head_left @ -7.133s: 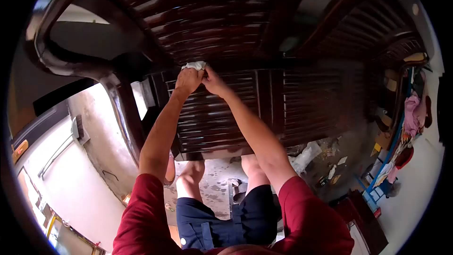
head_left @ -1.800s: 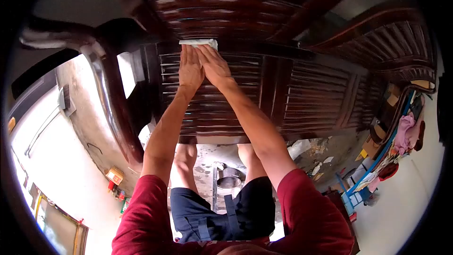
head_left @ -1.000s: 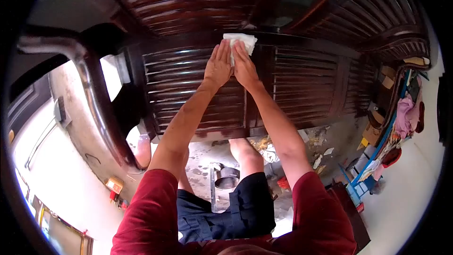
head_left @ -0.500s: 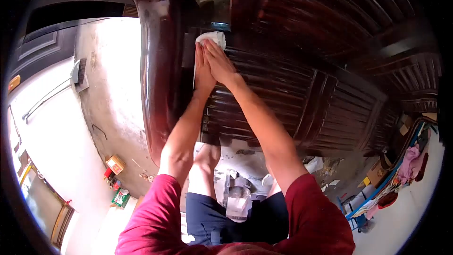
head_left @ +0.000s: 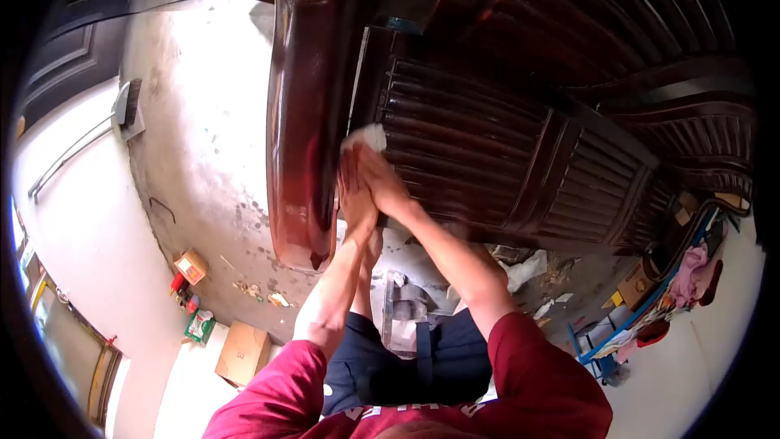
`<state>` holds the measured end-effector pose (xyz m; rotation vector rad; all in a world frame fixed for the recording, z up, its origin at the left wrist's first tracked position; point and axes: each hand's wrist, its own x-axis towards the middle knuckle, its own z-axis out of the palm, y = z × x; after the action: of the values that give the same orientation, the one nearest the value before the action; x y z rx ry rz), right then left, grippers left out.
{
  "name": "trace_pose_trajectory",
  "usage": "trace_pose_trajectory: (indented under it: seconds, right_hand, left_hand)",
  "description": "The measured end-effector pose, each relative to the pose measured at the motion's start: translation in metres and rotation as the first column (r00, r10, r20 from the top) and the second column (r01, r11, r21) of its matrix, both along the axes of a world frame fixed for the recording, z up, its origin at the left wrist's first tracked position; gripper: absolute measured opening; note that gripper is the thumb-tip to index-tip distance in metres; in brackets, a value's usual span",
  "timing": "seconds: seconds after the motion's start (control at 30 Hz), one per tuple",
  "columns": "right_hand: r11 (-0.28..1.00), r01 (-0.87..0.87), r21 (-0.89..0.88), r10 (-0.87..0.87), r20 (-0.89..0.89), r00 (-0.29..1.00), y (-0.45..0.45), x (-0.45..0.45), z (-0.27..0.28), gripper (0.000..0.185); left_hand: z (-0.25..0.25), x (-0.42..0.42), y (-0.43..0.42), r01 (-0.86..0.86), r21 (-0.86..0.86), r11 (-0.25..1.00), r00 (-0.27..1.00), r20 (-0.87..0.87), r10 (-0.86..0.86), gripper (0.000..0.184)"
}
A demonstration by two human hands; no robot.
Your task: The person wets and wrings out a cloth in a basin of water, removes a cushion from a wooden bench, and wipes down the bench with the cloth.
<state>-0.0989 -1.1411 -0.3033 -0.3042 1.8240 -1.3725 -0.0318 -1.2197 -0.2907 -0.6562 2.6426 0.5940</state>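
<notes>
A folded white cloth [head_left: 371,137] lies against the dark wooden bench seat [head_left: 455,146], at its left edge beside the thick armrest [head_left: 313,114]. My left hand [head_left: 354,195] and my right hand [head_left: 383,182] are side by side and overlapping, fingers stretched forward and pressed together onto the cloth. Both hold it down against the wood, and it sticks out past the fingertips. The fingers are slightly blurred, and part of the cloth is hidden under them.
The slatted backrest [head_left: 601,24] rises behind the seat. A dustpan and broom [head_left: 128,110] stand by the wall at left. A cardboard box [head_left: 244,353] is on the floor at lower left. A blue-framed rack [head_left: 626,345] with piled cloths stands at right.
Both hands and the white cloth have moved back toward my body along the seat's left edge. My view has shifted, and the armrest appears farther right.
</notes>
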Motion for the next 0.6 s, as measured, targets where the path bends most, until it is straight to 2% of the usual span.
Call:
trace_pose_trajectory:
  seconds: [0.03,0.07,0.1,0.17,0.23,0.33,0.37,0.4,0.47,0.5,0.53,0.57,0.6]
  right_hand:
    - [1.000,-0.004,-0.001,0.004,0.005,1.000,0.006,0.023,0.003,0.044]
    - [0.981,-0.167,0.098,0.185,-0.212,0.960,0.013,0.047,0.003,0.048]
    - [0.928,-0.296,0.226,0.366,-0.397,0.842,0.019,0.067,0.006,0.055]
    - [0.904,-0.363,0.226,0.423,-0.348,0.837,0.029,0.092,0.015,0.057]
    - [0.912,-0.325,0.249,0.396,-0.333,0.856,0.030,0.094,0.015,0.056]
    - [0.905,-0.314,0.286,0.417,-0.460,0.784,0.032,0.075,0.018,0.054]
    - [0.916,-0.277,0.291,0.385,-0.443,0.809,0.031,0.069,0.019,0.055]
    - [0.918,-0.190,0.349,0.352,-0.494,0.795,0.028,0.063,0.016,0.052]
    - [0.913,-0.052,0.405,0.290,-0.554,0.780,0.027,0.034,0.013,0.048]
    - [0.933,0.005,0.359,0.210,-0.556,0.805,0.027,0.016,0.006,0.047]
    - [0.914,0.059,0.401,0.206,-0.585,0.784,0.023,-0.008,0.004,0.047]
    - [0.912,0.111,0.396,0.194,-0.651,0.734,0.025,-0.034,0.000,0.047]
    - [0.915,0.158,0.372,0.152,-0.678,0.720,0.026,-0.058,-0.007,0.047]
  left_hand:
    - [0.000,0.027,0.003,-0.001,0.009,1.000,0.999,0.037,0.001,0.056]
    - [-0.012,0.062,0.010,0.165,-0.137,0.977,0.969,0.208,-0.134,0.057]
    - [-0.020,0.086,0.015,0.347,-0.246,0.905,0.890,0.390,-0.235,0.058]
    - [-0.001,0.079,0.020,0.397,-0.247,0.884,0.857,0.444,-0.261,0.059]
    - [0.033,0.055,0.024,0.496,-0.245,0.833,0.785,0.536,-0.310,0.060]
    - [0.063,0.031,0.037,0.634,-0.210,0.744,0.654,0.659,-0.371,0.063]
    - [0.056,0.026,0.037,0.527,-0.171,0.832,0.760,0.533,-0.372,0.063]
    - [0.023,0.040,0.031,0.374,-0.129,0.918,0.897,0.301,-0.323,0.062]
    - [0.004,0.020,0.015,0.175,0.074,0.982,0.981,-0.092,-0.168,0.059]
    - [0.004,-0.005,0.012,0.157,0.129,0.979,0.985,-0.091,-0.146,0.059]
    - [-0.010,-0.027,0.006,0.199,0.125,0.972,0.977,-0.105,-0.186,0.059]
    - [-0.013,-0.059,0.006,0.256,0.069,0.964,0.965,-0.075,-0.251,0.059]
    - [-0.028,-0.081,0.000,0.387,-0.079,0.919,0.910,-0.127,-0.394,0.058]
